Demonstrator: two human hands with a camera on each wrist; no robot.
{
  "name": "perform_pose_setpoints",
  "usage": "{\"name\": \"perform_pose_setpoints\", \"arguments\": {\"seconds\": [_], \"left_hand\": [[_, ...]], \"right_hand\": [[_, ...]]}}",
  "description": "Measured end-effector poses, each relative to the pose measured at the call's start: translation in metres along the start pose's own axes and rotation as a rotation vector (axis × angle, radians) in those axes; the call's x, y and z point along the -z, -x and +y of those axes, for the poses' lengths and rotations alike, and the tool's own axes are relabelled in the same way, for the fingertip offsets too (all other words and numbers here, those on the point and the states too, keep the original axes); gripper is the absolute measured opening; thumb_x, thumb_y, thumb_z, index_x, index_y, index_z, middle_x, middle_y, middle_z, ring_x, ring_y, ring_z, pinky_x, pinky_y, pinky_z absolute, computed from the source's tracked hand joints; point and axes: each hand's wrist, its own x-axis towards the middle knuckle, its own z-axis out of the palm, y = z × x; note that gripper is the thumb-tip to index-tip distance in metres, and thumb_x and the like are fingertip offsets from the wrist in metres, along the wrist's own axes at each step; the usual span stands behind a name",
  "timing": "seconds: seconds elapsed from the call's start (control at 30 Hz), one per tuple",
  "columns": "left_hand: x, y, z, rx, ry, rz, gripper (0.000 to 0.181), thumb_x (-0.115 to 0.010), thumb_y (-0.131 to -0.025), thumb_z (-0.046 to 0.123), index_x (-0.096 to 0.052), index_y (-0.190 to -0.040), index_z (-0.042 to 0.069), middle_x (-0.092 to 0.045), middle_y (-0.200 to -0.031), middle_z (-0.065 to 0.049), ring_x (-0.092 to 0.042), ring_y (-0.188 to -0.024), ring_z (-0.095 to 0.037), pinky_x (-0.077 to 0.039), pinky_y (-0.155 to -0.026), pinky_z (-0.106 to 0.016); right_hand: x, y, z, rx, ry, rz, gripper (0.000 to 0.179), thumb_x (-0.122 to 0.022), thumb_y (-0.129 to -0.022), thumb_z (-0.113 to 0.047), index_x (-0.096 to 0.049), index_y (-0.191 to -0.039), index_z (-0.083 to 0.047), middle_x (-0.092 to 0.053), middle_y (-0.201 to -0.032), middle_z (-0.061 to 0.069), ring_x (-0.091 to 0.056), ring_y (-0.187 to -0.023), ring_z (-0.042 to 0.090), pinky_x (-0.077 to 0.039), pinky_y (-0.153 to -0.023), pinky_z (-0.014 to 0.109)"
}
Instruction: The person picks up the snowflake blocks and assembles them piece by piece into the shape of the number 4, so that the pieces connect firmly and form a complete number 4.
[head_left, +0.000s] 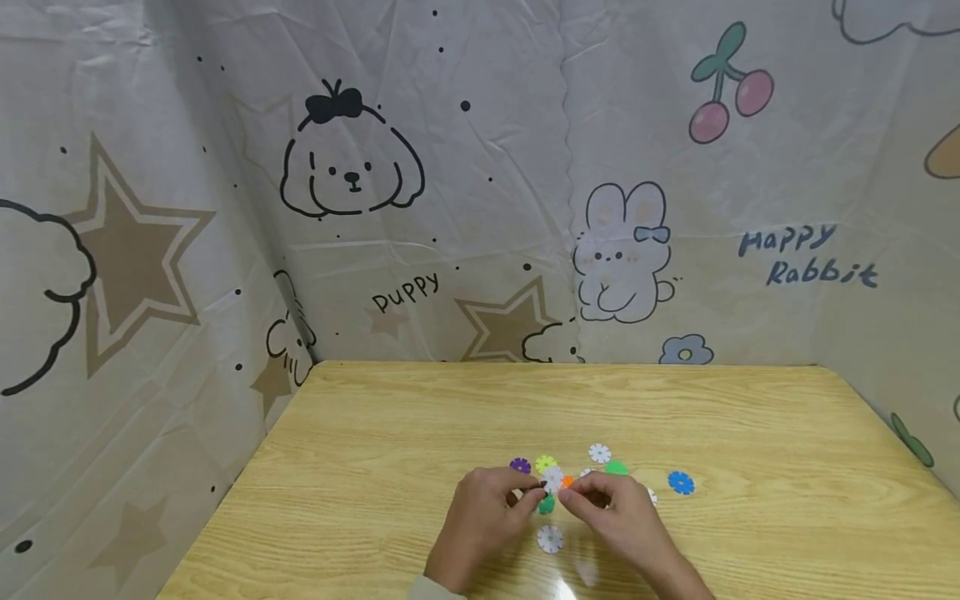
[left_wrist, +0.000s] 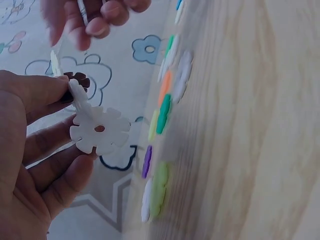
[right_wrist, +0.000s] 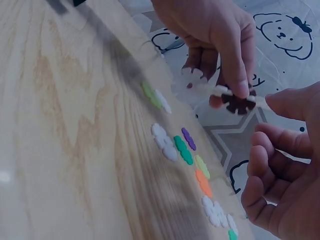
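My left hand (head_left: 487, 512) pinches a small chain of notched plastic snowflake discs above the table. In the left wrist view, the chain has a white disc (left_wrist: 100, 132) facing the camera, more white ones, and a dark brown disc (left_wrist: 80, 80) by the fingertips. Opposite it, my right hand (head_left: 618, 508) has its thumb and finger together. A thin white disc (left_wrist: 82, 11) shows edge-on between those fingers, partly hidden. From the right wrist view, the right fingertips are close beside the dark disc (right_wrist: 239, 104); whether they touch the chain is unclear.
Loose discs lie flat on the wooden table (head_left: 360, 467): purple (head_left: 520, 466), yellow (head_left: 546, 462), green (head_left: 546, 504), white (head_left: 550, 539), another white (head_left: 599, 452) and blue (head_left: 682, 482) at the right. An orange disc (right_wrist: 203, 183) lies among them. Printed cloth (head_left: 465, 183) hangs behind.
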Motion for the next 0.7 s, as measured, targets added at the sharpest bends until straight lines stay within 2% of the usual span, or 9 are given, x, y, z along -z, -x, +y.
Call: {"name": "perform_pose_setpoints", "arguments": {"seconds": [0.13, 0.27, 0.47, 0.7], "left_hand": [[0.006, 0.001, -0.005, 0.050, 0.040, 0.001, 0.009, -0.074, -0.092, 0.020, -0.081, -0.094, 0.015, -0.074, -0.089, 0.009, -0.057, -0.066, 0.006, -0.046, -0.058, -0.012], [0.007, 0.002, -0.008, 0.092, 0.095, -0.015, 0.012, -0.072, -0.094, 0.022, -0.081, -0.096, 0.014, -0.074, -0.091, 0.008, -0.059, -0.068, 0.003, -0.049, -0.059, -0.015], [0.007, 0.004, -0.010, 0.121, 0.167, -0.025, 0.016, -0.071, -0.095, 0.024, -0.081, -0.094, 0.011, -0.074, -0.092, 0.005, -0.060, -0.069, 0.001, -0.051, -0.062, -0.018], [0.008, 0.005, -0.012, 0.148, 0.216, -0.039, 0.018, -0.071, -0.095, 0.025, -0.080, -0.090, 0.012, -0.074, -0.087, 0.008, -0.057, -0.064, 0.001, -0.050, -0.058, -0.019]], "right_hand": [[-0.001, 0.000, 0.004, 0.030, 0.045, -0.042, 0.021, -0.073, -0.093, -0.027, -0.074, -0.093, -0.006, -0.068, -0.083, -0.002, -0.061, -0.072, 0.012, -0.051, -0.062, 0.027], [-0.004, 0.000, 0.008, 0.095, 0.116, -0.073, 0.019, -0.073, -0.093, -0.024, -0.074, -0.093, -0.005, -0.068, -0.083, -0.005, -0.062, -0.071, 0.008, -0.052, -0.063, 0.025], [-0.009, 0.000, 0.017, 0.176, 0.158, -0.132, 0.019, -0.076, -0.090, -0.020, -0.073, -0.094, -0.001, -0.067, -0.080, -0.005, -0.060, -0.069, 0.005, -0.052, -0.062, 0.025], [-0.015, 0.001, 0.020, 0.173, 0.210, -0.178, 0.020, -0.079, -0.087, -0.019, -0.072, -0.093, -0.001, -0.067, -0.082, -0.004, -0.058, -0.071, 0.005, -0.051, -0.062, 0.026]]}}
